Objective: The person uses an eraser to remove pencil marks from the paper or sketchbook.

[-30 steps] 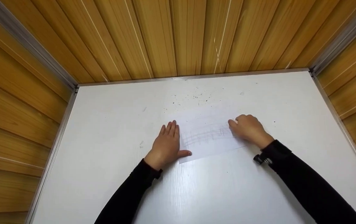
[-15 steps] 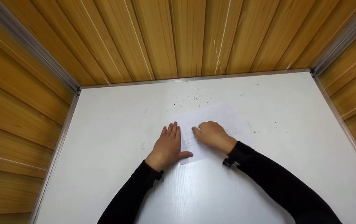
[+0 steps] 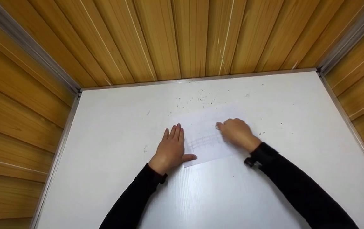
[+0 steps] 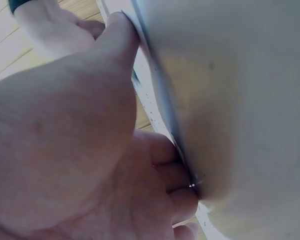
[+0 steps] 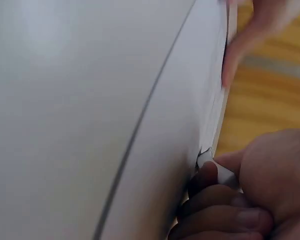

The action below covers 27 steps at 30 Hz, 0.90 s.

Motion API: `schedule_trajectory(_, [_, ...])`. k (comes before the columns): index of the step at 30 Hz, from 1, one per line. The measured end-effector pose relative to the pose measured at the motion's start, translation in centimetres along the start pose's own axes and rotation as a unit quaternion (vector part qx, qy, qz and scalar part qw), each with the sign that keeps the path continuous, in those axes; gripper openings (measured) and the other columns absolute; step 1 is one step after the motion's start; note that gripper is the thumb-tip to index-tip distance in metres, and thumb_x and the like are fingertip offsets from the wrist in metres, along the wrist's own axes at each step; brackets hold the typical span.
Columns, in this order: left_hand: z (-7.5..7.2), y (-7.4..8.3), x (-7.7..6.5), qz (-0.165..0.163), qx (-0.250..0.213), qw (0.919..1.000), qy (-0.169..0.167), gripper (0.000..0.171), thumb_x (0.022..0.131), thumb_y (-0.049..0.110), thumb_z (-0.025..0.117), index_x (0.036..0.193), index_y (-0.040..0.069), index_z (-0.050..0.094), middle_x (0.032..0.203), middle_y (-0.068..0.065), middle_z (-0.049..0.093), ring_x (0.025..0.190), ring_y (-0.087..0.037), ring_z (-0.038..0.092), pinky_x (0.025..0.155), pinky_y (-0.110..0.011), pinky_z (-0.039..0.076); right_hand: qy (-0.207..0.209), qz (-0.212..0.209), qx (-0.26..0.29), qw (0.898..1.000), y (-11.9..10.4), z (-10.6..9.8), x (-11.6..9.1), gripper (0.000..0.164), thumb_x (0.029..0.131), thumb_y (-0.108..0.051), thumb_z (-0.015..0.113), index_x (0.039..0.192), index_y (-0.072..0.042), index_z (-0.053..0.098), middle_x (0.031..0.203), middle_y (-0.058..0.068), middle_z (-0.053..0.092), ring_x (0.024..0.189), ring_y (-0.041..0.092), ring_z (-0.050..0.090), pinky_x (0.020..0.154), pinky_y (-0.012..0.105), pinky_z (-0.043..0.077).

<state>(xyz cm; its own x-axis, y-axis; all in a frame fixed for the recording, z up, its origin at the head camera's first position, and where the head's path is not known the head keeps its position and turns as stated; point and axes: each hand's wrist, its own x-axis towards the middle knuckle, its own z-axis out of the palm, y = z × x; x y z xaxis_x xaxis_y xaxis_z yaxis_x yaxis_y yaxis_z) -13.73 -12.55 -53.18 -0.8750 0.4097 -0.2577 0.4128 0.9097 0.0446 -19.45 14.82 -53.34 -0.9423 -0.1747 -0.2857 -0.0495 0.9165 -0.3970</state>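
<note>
A white sheet of paper (image 3: 197, 124) lies on the white table, with faint pencil lines (image 3: 202, 141) across its lower middle. My left hand (image 3: 170, 148) rests flat over the sheet's left edge, fingers straight and the thumb spread out onto its lower corner. Over the right half of the paper is my right hand (image 3: 236, 133), its fingers curled. In the right wrist view it pinches a small white eraser (image 5: 224, 174) between thumb and forefinger, the eraser's end down at the paper. From the head view the eraser is mostly hidden by the hand.
Dark crumbs (image 3: 201, 100) are scattered on the table beyond the paper, and a few more crumbs (image 3: 261, 133) lie to its right. Wood-patterned panels (image 3: 162, 38) with metal edging enclose the table at the back and both sides.
My right hand swept left across the paper toward my left hand, then came part of the way back to the right and slightly away from me. The left hand stays in place.
</note>
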Motion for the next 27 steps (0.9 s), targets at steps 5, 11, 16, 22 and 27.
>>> schedule_trajectory(5, [0.1, -0.1, -0.3, 0.003, -0.001, 1.0000, -0.003, 0.126, 0.095, 0.084, 0.061, 0.171, -0.010, 0.026, 0.181, -0.029, 0.023, 0.172, -0.040, 0.024, 0.140, -0.057, 0.023, 0.000, 0.030, -0.006, 1.000, 5.2, -2.3, -0.9, 0.067, 0.117, -0.047, 0.039, 0.125, 0.008, 0.077, 0.130, 0.035, 0.074, 0.124, 0.055, 0.067, 0.107, 0.066, 0.053])
schedule_trajectory(11, [0.4, -0.3, -0.4, -0.003, 0.000, 1.0000, -0.006, 0.126, 0.094, 0.084, 0.061, 0.171, -0.010, 0.026, 0.182, -0.029, 0.022, 0.172, -0.041, 0.024, 0.141, -0.056, 0.022, 0.009, 0.017, 0.013, 1.000, 5.7, -2.3, -1.0, 0.062, 0.117, -0.044, 0.044, 0.116, 0.009, 0.076, 0.121, 0.033, 0.075, 0.117, 0.051, 0.069, 0.104, 0.063, 0.054])
schedule_trajectory(16, [0.3, -0.2, -0.5, -0.003, -0.011, 0.9999, -0.006, 0.126, 0.094, 0.083, 0.062, 0.170, -0.011, 0.027, 0.181, -0.029, 0.023, 0.172, -0.041, 0.024, 0.141, -0.057, 0.022, -0.013, -0.007, 0.031, 0.999, 3.2, -1.8, -0.7, 0.048, 0.116, -0.040, 0.049, 0.091, -0.003, 0.066, 0.089, 0.015, 0.065, 0.086, 0.031, 0.060, 0.083, 0.047, 0.051])
schedule_trajectory(22, [0.1, -0.2, -0.1, -0.002, -0.007, 0.9999, -0.008, 0.124, 0.096, 0.084, 0.059, 0.171, -0.010, 0.026, 0.182, -0.028, 0.022, 0.172, -0.040, 0.022, 0.141, -0.055, 0.021, -0.037, -0.060, 0.024, 0.997, -3.5, 0.4, 0.0, 0.049, 0.114, -0.043, 0.052, 0.101, -0.002, 0.074, 0.100, 0.017, 0.076, 0.096, 0.034, 0.070, 0.090, 0.051, 0.058])
schedule_trajectory(27, [-0.1, 0.0, 0.0, 0.007, -0.004, 1.0000, -0.001, 0.123, 0.097, 0.084, 0.058, 0.171, -0.009, 0.026, 0.182, -0.028, 0.022, 0.172, -0.040, 0.022, 0.141, -0.055, 0.021, -0.034, -0.089, -0.007, 0.995, -8.6, 3.0, 0.7, 0.053, 0.114, -0.043, 0.052, 0.117, 0.002, 0.079, 0.118, 0.023, 0.079, 0.114, 0.042, 0.072, 0.103, 0.057, 0.059])
